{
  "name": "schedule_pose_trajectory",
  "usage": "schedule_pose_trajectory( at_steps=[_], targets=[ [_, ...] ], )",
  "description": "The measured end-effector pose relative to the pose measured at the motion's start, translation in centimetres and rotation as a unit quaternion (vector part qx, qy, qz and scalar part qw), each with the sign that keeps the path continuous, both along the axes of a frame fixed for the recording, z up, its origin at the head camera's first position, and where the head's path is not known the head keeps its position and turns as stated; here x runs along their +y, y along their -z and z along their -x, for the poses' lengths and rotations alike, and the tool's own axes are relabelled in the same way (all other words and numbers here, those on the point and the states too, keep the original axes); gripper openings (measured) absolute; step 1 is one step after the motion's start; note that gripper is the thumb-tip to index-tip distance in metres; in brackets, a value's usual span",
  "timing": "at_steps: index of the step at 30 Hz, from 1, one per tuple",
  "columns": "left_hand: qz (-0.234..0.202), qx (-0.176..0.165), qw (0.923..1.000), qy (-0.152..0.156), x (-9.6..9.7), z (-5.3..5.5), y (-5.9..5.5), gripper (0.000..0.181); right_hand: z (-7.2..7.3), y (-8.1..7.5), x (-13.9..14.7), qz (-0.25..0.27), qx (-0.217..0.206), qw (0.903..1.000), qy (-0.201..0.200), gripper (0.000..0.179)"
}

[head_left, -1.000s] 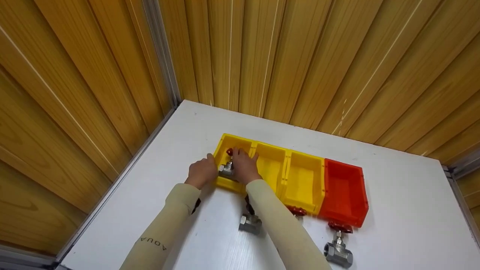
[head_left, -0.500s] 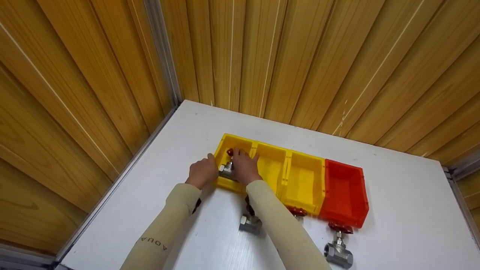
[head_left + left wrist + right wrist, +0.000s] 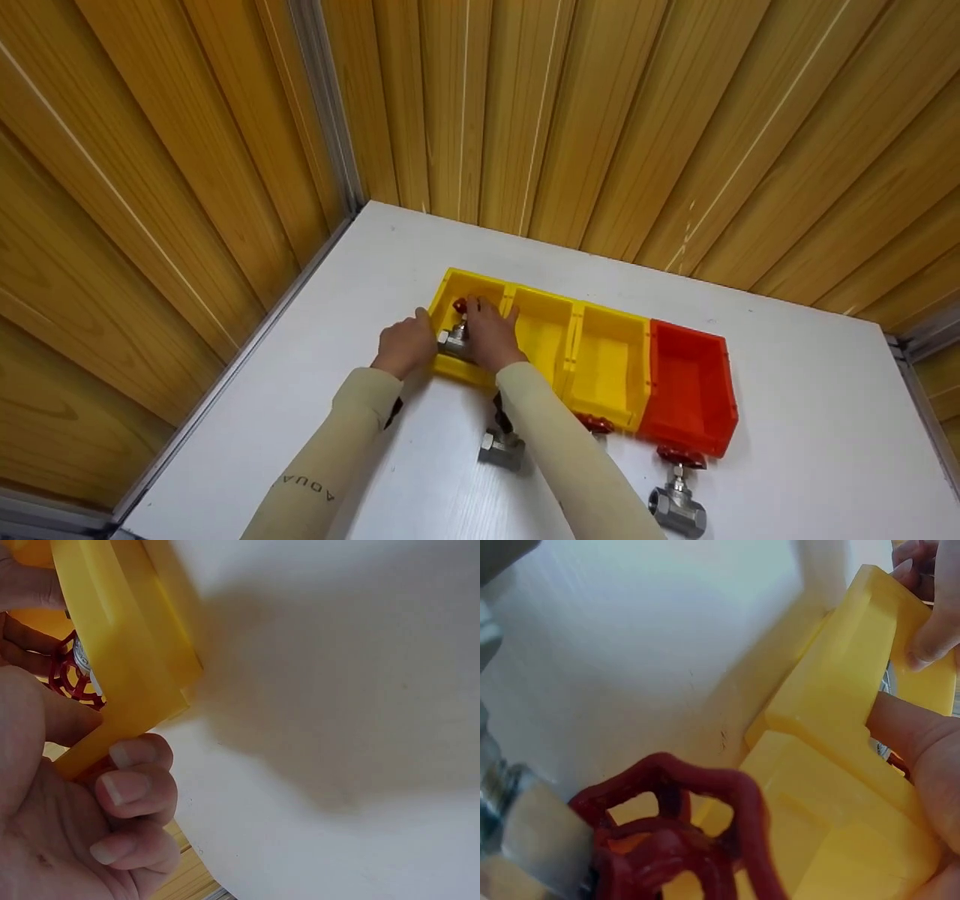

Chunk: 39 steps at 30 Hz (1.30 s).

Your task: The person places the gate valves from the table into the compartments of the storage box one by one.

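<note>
My left hand (image 3: 403, 345) grips the left wall of the leftmost yellow bin (image 3: 459, 369). In the left wrist view, its thumb is inside the bin wall (image 3: 124, 637) and its fingers curl outside it. A metal valve with a red handwheel (image 3: 453, 342) is inside that bin. My right hand (image 3: 491, 337) reaches into the bin and holds the valve from the right, hiding part of its body and wheel. The handwheel (image 3: 69, 682) shows past the bin wall in the left wrist view, close to the right hand's fingers.
Two more yellow bins (image 3: 604, 367) and a red bin (image 3: 688, 382) continue the row to the right. In front of the row lie another valve (image 3: 501, 450), a partly hidden red handwheel (image 3: 594, 422) and a valve (image 3: 678, 511) on the white table (image 3: 810, 420). Wood-panelled walls (image 3: 600, 112) stand behind.
</note>
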<state>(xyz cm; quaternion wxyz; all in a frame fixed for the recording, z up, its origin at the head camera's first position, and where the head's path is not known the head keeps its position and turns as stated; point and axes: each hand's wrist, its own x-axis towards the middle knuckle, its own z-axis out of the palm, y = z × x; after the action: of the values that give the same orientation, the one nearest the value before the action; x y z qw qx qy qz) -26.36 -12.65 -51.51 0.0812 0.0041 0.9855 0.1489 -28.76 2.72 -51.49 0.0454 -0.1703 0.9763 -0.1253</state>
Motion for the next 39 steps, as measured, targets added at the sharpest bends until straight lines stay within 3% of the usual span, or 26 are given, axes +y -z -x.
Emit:
schedule_pose_trajectory(
  at_steps=[15, 23, 39],
  targets=[
    [0.0, -0.004, 1.0, -0.005, 0.0, 0.2, -0.1, 0.039, -0.1, -0.7, 0.4, 0.072, -0.043, 0.9965, 0.001, 0.085],
    [0.012, -0.015, 0.9998, -0.007, 0.1, 0.2, -0.3, 0.042, -0.6, -1.1, 0.4, 0.086, -0.034, 0.9957, 0.001, 0.096],
    [0.013, -0.017, 0.9998, 0.0, 0.0, 0.4, 0.0, 0.042, -1.3, -2.3, 1.0, 0.113, -0.024, 0.9933, 0.002, 0.098]
  ],
)
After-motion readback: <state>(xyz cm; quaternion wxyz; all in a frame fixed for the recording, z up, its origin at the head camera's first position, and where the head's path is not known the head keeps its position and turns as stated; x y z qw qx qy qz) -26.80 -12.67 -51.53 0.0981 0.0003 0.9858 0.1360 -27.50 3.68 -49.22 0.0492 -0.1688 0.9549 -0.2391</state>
